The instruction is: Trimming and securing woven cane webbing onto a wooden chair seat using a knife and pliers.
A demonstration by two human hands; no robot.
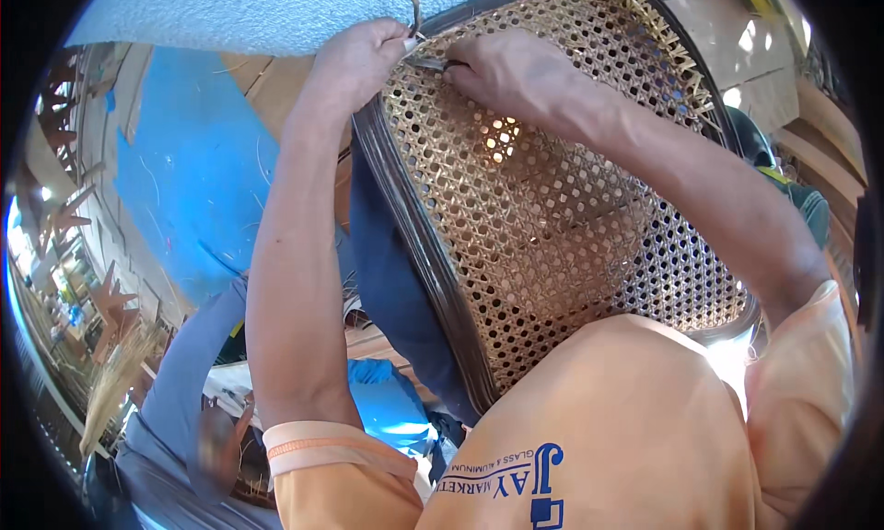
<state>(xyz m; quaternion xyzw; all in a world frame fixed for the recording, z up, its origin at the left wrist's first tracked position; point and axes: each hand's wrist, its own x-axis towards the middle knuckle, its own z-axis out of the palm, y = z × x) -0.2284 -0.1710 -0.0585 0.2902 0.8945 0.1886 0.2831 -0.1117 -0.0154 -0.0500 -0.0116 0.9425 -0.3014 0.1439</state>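
Note:
A dark wooden frame (419,226) with woven cane webbing (516,244) lies in front of me. At its far left corner my left hand (364,62) is closed, its thumb and fingers pinching at the rim. A thin brown strip (413,7) curves up from those fingertips. My right hand (511,69) is closed in a fist over the webbing, just right of the left hand. From it a narrow metal blade (427,63) points left to the corner; its handle is hidden in the fist. Loose cane ends (677,46) stick up along the frame's right edge.
Pale blue foam sheet (230,14) borders the frame's far side. A blue sheet (198,162) lies on the floor at the left. Another person's grey-blue sleeve (175,419) is close at lower left. Curved wooden pieces (824,134) stand at the right.

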